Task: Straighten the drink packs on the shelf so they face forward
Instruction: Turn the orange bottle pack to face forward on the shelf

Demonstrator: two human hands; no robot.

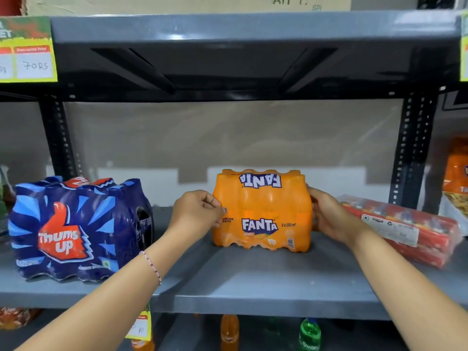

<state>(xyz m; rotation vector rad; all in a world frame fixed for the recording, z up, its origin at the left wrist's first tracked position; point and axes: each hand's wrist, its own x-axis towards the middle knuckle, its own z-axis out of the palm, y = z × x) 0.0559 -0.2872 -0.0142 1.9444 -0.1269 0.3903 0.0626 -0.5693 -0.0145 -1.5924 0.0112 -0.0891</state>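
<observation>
- Item in hand: the orange Fanta pack [262, 211] stands at centre frame on the grey shelf [253, 279], set back from the front lip, its printed face turned squarely toward the camera.
- Left hand [196, 211]: loosely curled, fingertips pinching the film at the pack's left edge.
- Right hand [328, 214]: wrapped round the pack's right end; fingers partly hidden behind it, so how firmly it clamps is uncertain.
- Handling judgement: a shrink-wrapped bundle of small filled bottles, likely fairly heavy. The film is glossy, thin and slippery, and would stretch if pulled alone. Take hold on the stiff bottle bodies at both ends; slide or pivot rather than lift.
- Blue Thums Up pack [76, 229]: left of frame, near the front lip, angled slightly so an end panel shows; judged still to need squaring.
- Red pack [405, 231]: right of frame, lying flat and skewed, just beside the right hand.
- Room: bare shelf in front and to the left of the Fanta pack; tight on the right. The upper shelf [253, 29] leaves ample headroom.
</observation>
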